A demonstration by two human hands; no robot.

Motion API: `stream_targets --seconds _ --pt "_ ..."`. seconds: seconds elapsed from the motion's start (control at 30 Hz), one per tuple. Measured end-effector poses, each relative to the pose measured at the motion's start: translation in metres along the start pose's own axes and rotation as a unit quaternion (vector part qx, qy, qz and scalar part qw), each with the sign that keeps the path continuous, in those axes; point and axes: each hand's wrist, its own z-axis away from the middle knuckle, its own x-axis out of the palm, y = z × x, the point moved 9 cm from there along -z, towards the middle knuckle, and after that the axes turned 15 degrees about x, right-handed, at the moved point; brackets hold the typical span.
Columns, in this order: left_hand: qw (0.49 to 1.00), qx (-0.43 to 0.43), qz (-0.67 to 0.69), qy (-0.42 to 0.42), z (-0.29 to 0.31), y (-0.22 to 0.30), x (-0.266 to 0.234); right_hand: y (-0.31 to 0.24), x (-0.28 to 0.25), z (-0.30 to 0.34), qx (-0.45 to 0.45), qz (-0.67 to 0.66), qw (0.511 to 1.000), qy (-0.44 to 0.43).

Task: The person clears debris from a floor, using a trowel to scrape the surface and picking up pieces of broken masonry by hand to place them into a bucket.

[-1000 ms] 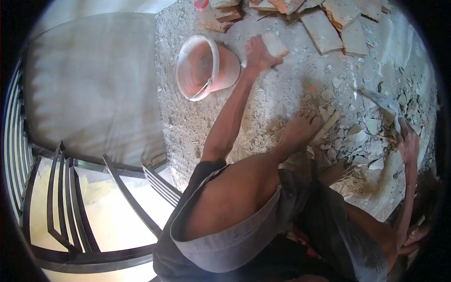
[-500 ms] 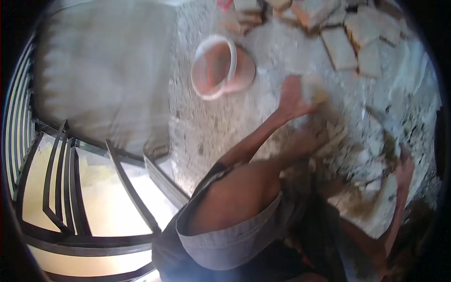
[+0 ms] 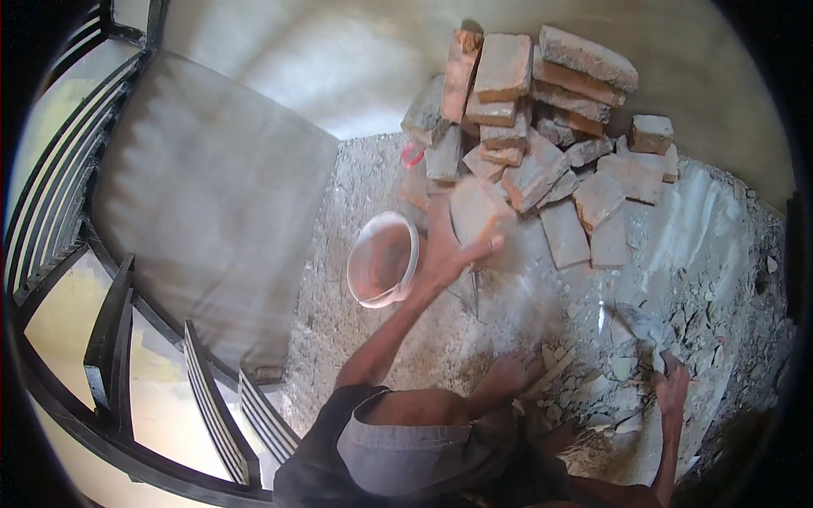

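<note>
I see black railing along the left edge, a red ring at upper centre, a bucket below it.

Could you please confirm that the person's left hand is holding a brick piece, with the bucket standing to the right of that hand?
Not quite: the head view shows the bucket standing to the left of the left hand, not to its right. The left hand is indeed holding a brick piece.
</note>
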Motion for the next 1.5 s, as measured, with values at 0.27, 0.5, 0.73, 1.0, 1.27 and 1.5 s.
stream_targets --seconds 0.27,0.5,0.73,1.0,1.27,1.5 --pt "0.909 0.235 -0.336 0.079 -0.205 0.077 -0.028 0.023 -0.002 0.009 0.103 -0.024 0.993 -0.048" --pt "0.851 0.243 -0.463 -0.05 -0.249 0.004 0.008 0.017 0.007 0.013 0.068 -0.031 0.997 -0.01" --pt "0.888 0.269 -0.367 0.066 -0.149 0.021 -0.015 0.076 0.019 0.003 0.135 -0.062 0.987 -0.058" --pt "0.952 -0.106 -0.277 -0.076 0.159 -0.105 0.032 0.062 0.044 -0.015 0.132 -0.134 0.974 -0.124" --pt "0.9 -0.226 -0.372 -0.017 0.197 -0.175 0.031 0.034 0.078 -0.028 0.094 -0.191 0.955 -0.208" --pt "0.95 -0.099 -0.283 -0.088 0.208 -0.108 0.105 0.047 0.086 -0.012 0.188 -0.219 0.935 -0.204"
